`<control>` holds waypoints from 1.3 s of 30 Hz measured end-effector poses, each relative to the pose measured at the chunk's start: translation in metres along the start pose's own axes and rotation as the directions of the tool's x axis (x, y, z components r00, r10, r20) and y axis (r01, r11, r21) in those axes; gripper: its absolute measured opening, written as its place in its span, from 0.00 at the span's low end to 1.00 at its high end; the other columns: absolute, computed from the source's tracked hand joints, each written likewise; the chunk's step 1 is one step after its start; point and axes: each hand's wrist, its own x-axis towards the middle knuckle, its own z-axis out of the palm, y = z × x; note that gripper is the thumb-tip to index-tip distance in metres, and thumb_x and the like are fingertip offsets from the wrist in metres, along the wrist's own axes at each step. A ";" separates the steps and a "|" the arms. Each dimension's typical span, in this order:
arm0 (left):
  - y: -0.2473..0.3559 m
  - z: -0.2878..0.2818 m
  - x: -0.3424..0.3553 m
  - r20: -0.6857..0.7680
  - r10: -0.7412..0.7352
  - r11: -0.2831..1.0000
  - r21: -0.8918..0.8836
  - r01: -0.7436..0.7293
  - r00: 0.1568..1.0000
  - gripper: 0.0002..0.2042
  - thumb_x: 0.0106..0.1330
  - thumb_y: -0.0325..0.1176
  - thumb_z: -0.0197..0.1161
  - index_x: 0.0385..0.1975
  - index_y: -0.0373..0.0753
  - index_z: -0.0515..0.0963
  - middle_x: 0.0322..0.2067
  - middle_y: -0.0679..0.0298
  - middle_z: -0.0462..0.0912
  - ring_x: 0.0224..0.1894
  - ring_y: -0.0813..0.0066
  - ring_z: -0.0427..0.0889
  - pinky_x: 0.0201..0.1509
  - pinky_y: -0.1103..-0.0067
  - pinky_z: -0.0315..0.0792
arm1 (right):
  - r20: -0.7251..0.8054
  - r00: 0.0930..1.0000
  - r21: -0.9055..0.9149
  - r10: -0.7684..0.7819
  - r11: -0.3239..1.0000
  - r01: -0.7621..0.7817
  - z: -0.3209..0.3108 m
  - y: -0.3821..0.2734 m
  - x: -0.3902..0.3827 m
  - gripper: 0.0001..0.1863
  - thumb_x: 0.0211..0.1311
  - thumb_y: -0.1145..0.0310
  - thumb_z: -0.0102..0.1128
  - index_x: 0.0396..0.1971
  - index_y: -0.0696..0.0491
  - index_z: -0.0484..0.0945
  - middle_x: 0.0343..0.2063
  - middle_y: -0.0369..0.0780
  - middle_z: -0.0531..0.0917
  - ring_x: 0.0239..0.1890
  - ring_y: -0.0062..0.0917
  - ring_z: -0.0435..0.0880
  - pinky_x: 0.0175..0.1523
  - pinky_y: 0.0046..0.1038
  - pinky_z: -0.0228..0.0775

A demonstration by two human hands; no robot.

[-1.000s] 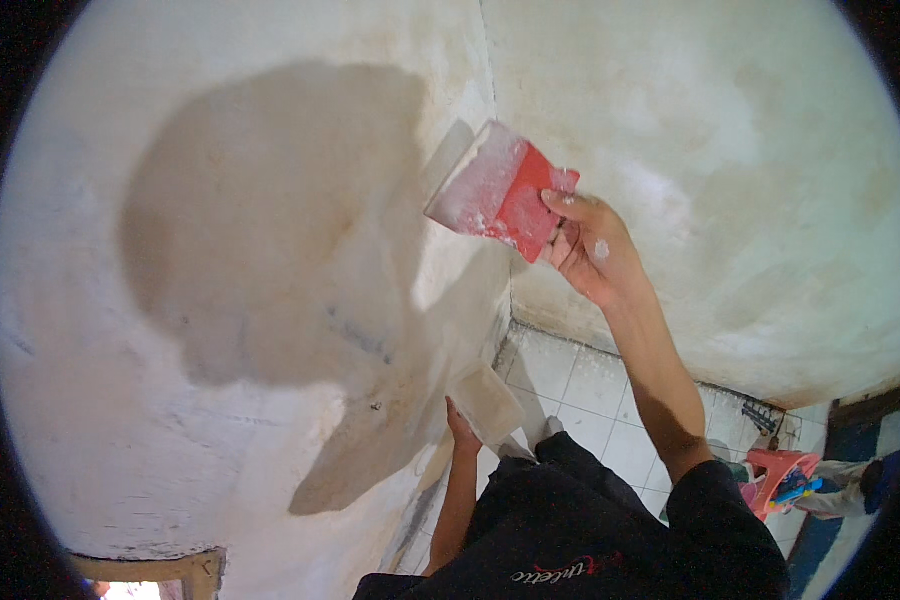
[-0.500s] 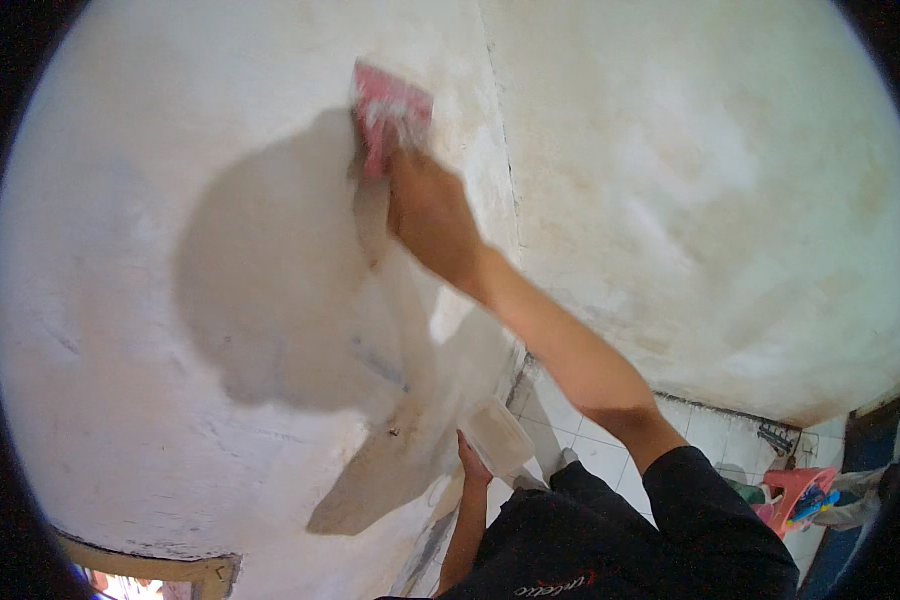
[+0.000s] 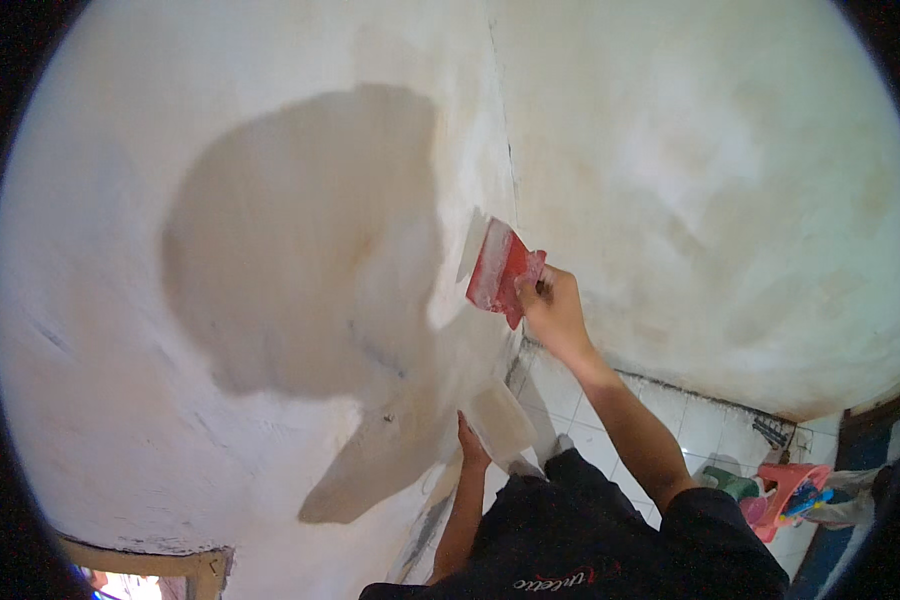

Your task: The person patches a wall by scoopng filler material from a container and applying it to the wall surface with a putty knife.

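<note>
In my right hand point(image 3: 555, 305) is a red plastic putty spreader point(image 3: 495, 268), its wide blade smeared with pale filler. The fingers close on its grip, and the blade stands near the left wall point(image 3: 300, 240), close to the corner; whether it touches the wall I cannot tell. Low down, my left hand point(image 3: 471, 443) grips the side of a pale, flat rectangular board or tray point(image 3: 502, 420), held in front of my body. Part of that hand is hidden behind its edge. A large shadow of my head and arms falls across the patchy, whitish wall.
A second mottled wall point(image 3: 710, 200) meets the first at the corner on the right. White floor tiles point(image 3: 700, 425) lie below. At the lower right stands a pink plastic chair or stool point(image 3: 795, 490) with things on it. A wooden frame point(image 3: 205, 572) edges a bright opening at lower left.
My right hand has come down and to the right with the spreader, from high on the left wall to near the corner. The left hand and its board have barely moved.
</note>
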 end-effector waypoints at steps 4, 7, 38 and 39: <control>-0.004 -0.004 0.006 0.102 -0.014 0.998 -0.056 0.020 0.995 0.34 0.72 0.61 0.41 0.66 0.39 0.63 0.62 0.57 0.71 0.63 0.57 0.70 0.67 0.63 0.64 | 0.186 0.926 0.596 0.327 0.712 -0.371 -0.015 0.083 0.022 0.08 0.65 0.70 0.52 0.35 0.60 0.77 0.29 0.41 0.81 0.29 0.30 0.82 0.37 0.30 0.76; -0.007 0.010 -0.003 -0.008 -0.007 1.000 0.008 0.008 1.000 0.34 0.73 0.60 0.40 0.66 0.38 0.63 0.62 0.57 0.71 0.63 0.58 0.70 0.68 0.63 0.64 | 0.111 0.869 0.503 0.481 0.727 -0.467 -0.034 0.124 0.010 0.11 0.64 0.67 0.53 0.38 0.59 0.76 0.30 0.42 0.81 0.29 0.30 0.82 0.36 0.35 0.76; -0.103 0.073 0.002 0.009 -0.186 0.982 0.030 0.185 0.983 0.40 0.67 0.69 0.39 0.66 0.41 0.61 0.61 0.55 0.69 0.62 0.57 0.70 0.67 0.64 0.65 | 0.042 0.792 -0.880 0.609 0.397 -0.260 -0.071 0.183 -0.143 0.17 0.67 0.65 0.50 0.51 0.59 0.71 0.29 0.52 0.84 0.31 0.43 0.86 0.33 0.42 0.78; -0.107 0.071 0.002 0.005 -0.205 0.978 0.042 0.205 0.979 0.39 0.68 0.69 0.39 0.66 0.41 0.61 0.61 0.55 0.70 0.62 0.57 0.70 0.67 0.64 0.65 | 0.057 0.781 -0.886 0.621 0.392 -0.247 -0.074 0.184 -0.143 0.17 0.67 0.65 0.50 0.51 0.59 0.71 0.29 0.52 0.84 0.31 0.43 0.86 0.33 0.42 0.78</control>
